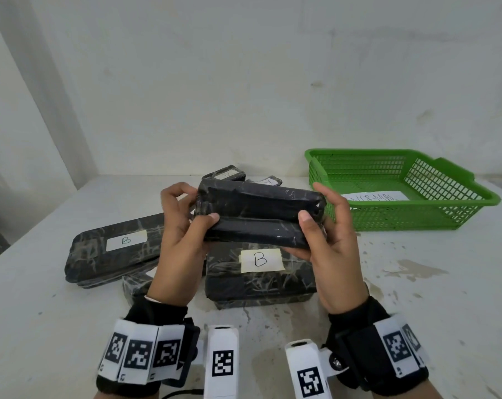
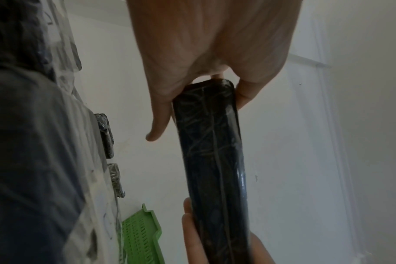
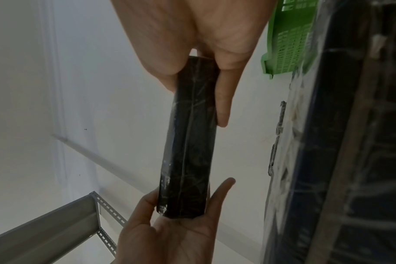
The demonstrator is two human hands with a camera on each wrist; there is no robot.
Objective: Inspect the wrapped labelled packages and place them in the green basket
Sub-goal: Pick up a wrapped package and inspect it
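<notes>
Black film-wrapped package held up for a look

Left hand (image 1: 180,240) and right hand (image 1: 334,249) clasp the slab-shaped, crinkly package (image 1: 258,217) by its rounded ends, above the table (image 1: 417,298), beside the green mesh basket (image 1: 445,197).

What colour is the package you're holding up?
Black, under clear crinkled wrap: the held package. Head view shows it best.
</notes>
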